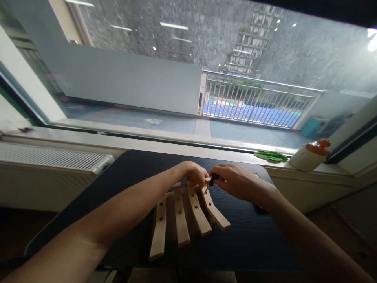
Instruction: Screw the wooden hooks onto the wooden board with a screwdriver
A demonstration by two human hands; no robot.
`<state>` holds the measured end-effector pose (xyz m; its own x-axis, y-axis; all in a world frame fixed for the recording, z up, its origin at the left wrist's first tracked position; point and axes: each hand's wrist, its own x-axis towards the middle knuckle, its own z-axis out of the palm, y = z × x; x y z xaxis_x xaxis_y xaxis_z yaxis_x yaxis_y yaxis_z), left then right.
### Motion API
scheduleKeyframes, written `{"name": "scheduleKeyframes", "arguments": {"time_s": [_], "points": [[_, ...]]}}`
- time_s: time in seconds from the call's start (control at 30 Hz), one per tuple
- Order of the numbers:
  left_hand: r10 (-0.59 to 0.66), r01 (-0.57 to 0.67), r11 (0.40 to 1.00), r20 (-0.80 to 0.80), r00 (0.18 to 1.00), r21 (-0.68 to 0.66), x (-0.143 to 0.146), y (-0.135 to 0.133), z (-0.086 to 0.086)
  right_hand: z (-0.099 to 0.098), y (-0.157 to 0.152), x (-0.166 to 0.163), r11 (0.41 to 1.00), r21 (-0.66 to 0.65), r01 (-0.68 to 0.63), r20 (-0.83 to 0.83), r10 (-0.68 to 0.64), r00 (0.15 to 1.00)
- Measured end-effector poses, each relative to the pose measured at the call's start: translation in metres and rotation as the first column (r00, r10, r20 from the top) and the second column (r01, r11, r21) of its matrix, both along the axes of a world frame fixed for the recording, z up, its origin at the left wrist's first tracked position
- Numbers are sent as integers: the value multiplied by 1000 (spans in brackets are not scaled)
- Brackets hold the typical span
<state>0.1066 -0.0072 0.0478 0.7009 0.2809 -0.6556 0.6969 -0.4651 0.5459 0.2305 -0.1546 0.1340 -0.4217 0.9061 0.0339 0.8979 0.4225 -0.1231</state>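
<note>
A wooden piece with several pale curved slats (181, 220) fanned side by side lies on the dark table. Each slat has dark round holes in it. My left hand (196, 172) is closed around the far end of the piece, by the two right-hand slats; its fingertips are partly hidden. In my right hand (235, 179) is a screwdriver (215, 179) with a black handle, gripped between thumb and fingers. Its thin shaft slants down to the upper hole of the rightmost slat (216, 214). Whether a screw sits there is too small to tell.
The black wood-grain table (250, 239) stands against a window sill (176, 147). A green cloth (271, 156) and a whitish bottle (308, 158) with an orange top rest on the sill at right. To the left is a white radiator (55, 157). Beneath my right forearm, a dark object is partly hidden.
</note>
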Motion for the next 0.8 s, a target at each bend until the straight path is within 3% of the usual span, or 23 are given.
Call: {"name": "scheduleKeyframes", "arguments": {"time_s": [0.23,0.43,0.6,0.8], "points": [[205,-205,978,1,979,-22,-63,2,4,-2,36,-30,988,37,-151,25,150,988],[304,-310,951,197,932,-3,-113,-8,-1,-1,51,-60,974,44,-224,56,221,974],[263,-274,962,349,900,-17,-123,-6,-2,0,50,-62,972,45,-229,70,226,972],[202,-200,979,362,910,-42,-120,0,-7,2,52,-64,979,20,-204,91,202,975]]}}
